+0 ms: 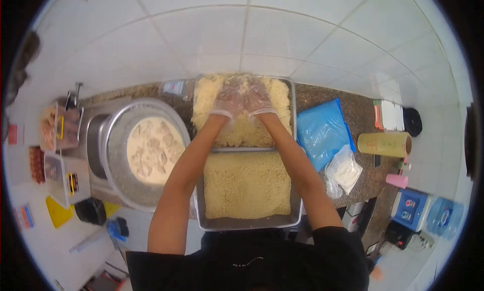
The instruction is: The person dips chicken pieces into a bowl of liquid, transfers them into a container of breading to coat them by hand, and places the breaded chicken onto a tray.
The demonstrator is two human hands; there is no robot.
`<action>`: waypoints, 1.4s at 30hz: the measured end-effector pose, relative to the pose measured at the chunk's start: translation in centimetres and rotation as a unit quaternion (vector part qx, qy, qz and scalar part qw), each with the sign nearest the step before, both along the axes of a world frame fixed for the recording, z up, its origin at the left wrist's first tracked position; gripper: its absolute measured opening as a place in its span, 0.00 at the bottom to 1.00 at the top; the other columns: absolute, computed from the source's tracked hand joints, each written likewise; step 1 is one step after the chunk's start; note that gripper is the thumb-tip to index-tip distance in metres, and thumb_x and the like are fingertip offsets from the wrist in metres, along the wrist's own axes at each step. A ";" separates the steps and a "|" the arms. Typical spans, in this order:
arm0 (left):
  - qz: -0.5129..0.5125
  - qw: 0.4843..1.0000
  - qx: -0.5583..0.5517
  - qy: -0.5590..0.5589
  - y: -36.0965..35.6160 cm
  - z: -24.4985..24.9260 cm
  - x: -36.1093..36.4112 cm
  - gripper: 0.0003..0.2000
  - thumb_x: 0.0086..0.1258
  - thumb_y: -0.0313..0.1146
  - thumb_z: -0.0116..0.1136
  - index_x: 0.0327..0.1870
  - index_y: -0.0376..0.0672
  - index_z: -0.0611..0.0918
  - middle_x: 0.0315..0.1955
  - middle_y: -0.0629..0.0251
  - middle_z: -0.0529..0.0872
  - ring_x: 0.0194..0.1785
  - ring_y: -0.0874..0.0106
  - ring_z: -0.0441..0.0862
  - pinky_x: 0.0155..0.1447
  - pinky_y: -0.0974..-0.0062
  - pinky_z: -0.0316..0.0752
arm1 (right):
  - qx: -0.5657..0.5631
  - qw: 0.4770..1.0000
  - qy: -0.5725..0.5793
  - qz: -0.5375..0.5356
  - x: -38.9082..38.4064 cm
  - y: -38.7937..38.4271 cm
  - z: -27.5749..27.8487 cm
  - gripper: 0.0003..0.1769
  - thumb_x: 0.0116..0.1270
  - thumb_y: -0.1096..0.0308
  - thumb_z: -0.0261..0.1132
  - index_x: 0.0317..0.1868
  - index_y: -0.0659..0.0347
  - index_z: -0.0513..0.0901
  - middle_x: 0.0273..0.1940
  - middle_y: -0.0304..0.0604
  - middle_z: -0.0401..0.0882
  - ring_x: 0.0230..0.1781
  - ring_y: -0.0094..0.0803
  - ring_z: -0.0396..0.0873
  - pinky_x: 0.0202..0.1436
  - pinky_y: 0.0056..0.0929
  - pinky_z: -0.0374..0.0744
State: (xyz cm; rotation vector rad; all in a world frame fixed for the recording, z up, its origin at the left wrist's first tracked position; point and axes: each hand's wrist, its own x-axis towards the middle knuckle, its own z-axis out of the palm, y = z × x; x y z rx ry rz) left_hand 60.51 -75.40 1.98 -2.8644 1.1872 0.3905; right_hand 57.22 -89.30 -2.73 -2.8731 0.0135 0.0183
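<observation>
Both hands wear clear plastic gloves and lie side by side in the far metal tray (pixel 294 109), on pale, lumpy crumbs (pixel 204 97). My left hand (pixel 230 99) touches the crumbs left of the tray's middle. Just beside it, my right hand (pixel 259 97) touches them too. The fingers of both are smeared by motion and partly hidden in the crumbs. Nearer my body, a second metal tray (pixel 247 223) holds finer, tan crumbs (pixel 247 185). At the left is a large metal bowl (pixel 118 162) with pieces (pixel 155 150) in a creamy liquid.
Right of the trays lie a blue bag (pixel 324 129), a clear bag of white powder (pixel 344 170), a yellowish roll (pixel 383 144) and a pink cup (pixel 397 180). A sink (pixel 96 144) and plastic containers (pixel 65 177) stand at the left. The tiled wall (pixel 201 34) rises behind.
</observation>
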 end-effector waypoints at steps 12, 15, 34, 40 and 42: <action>0.029 0.902 -0.429 0.038 2.5 5.0 -11.0 0.25 0.64 0.34 0.54 0.60 0.32 0.70 0.57 0.43 0.74 0.62 0.51 0.71 0.69 0.61 0.64 | 0.145 0.984 -0.101 0.001 -12.8 3.2 9.5 0.27 0.63 0.68 0.56 0.63 0.68 0.70 0.64 0.64 0.66 0.68 0.55 0.62 0.72 0.43 0.61; 0.000 0.843 -0.504 0.189 7.1 4.7 -20.3 0.25 0.62 0.34 0.56 0.60 0.34 0.71 0.55 0.43 0.74 0.62 0.52 0.71 0.68 0.65 0.65 | 0.069 0.994 -0.083 0.023 -23.7 6.4 8.4 0.22 0.65 0.67 0.57 0.58 0.66 0.74 0.57 0.62 0.72 0.59 0.55 0.71 0.63 0.45 0.68; 0.358 0.878 -0.310 -0.072 40.6 4.9 -18.9 0.14 0.54 0.23 0.55 0.43 0.39 0.82 0.39 0.48 0.83 0.45 0.52 0.81 0.50 0.58 0.75 | -0.089 0.955 0.049 0.280 -7.1 37.6 1.7 0.08 0.58 0.71 0.59 0.36 0.57 0.84 0.35 0.47 0.85 0.38 0.40 0.84 0.40 0.41 0.81; 0.344 0.921 -0.182 -0.023 42.1 -5.2 -13.7 0.10 0.59 0.26 0.53 0.41 0.37 0.82 0.38 0.48 0.83 0.45 0.52 0.81 0.49 0.58 0.76 | -0.092 0.964 0.010 0.248 -3.7 35.7 2.3 0.09 0.58 0.67 0.60 0.32 0.60 0.85 0.34 0.52 0.84 0.35 0.44 0.84 0.39 0.41 0.81; 0.317 0.926 -0.196 -0.055 41.4 -6.1 -12.2 0.09 0.61 0.27 0.52 0.38 0.36 0.82 0.38 0.48 0.83 0.44 0.50 0.82 0.48 0.59 0.77 | -0.030 0.977 -0.014 0.211 -3.6 35.2 3.0 0.10 0.58 0.63 0.61 0.35 0.59 0.85 0.36 0.51 0.84 0.38 0.44 0.84 0.41 0.41 0.81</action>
